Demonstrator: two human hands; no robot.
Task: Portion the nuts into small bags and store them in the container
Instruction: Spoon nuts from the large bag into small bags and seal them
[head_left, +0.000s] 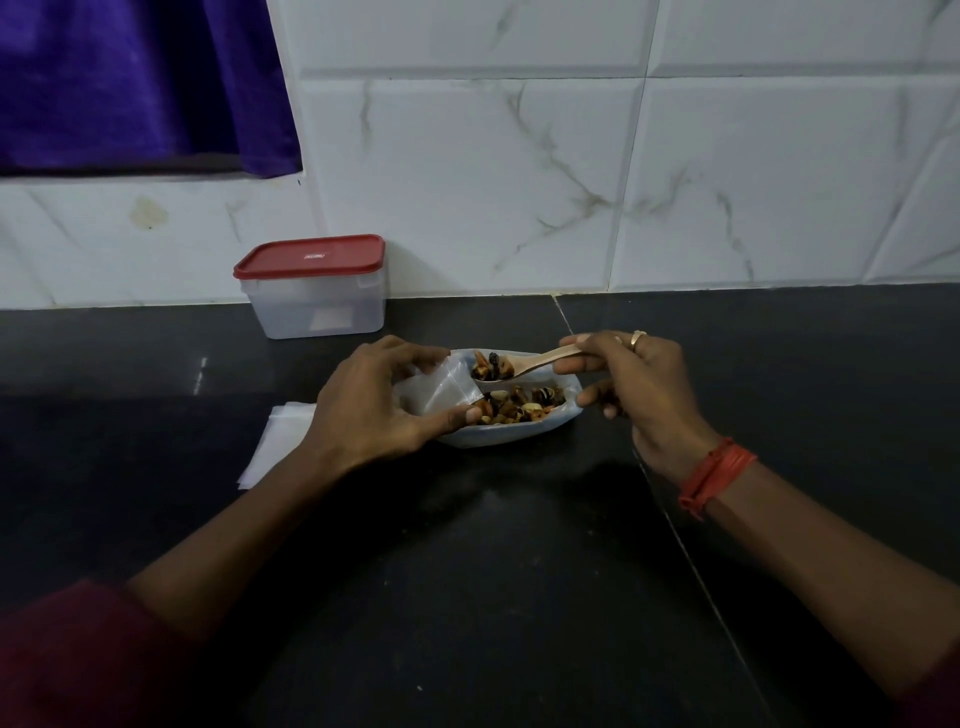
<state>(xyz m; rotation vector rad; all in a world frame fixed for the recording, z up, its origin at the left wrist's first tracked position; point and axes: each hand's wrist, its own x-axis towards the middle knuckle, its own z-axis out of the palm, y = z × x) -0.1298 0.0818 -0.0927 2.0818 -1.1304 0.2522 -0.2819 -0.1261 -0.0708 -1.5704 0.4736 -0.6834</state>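
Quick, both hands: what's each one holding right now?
Left hand: pinches small clear plastic bag.
Right hand: grips light wooden spoon loaded with nuts.

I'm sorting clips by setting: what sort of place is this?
Probably a home kitchen: a dark stone counter backed by white marbled wall tiles, a red-lidded plastic container by the wall, and the right hand holding nuts on a wooden spoon beside a small bag in the left hand.

a red lid (310, 255) is seen on a clear container (318, 306); white tiles (727, 171) are veined grey; the counter (467, 571) is black.
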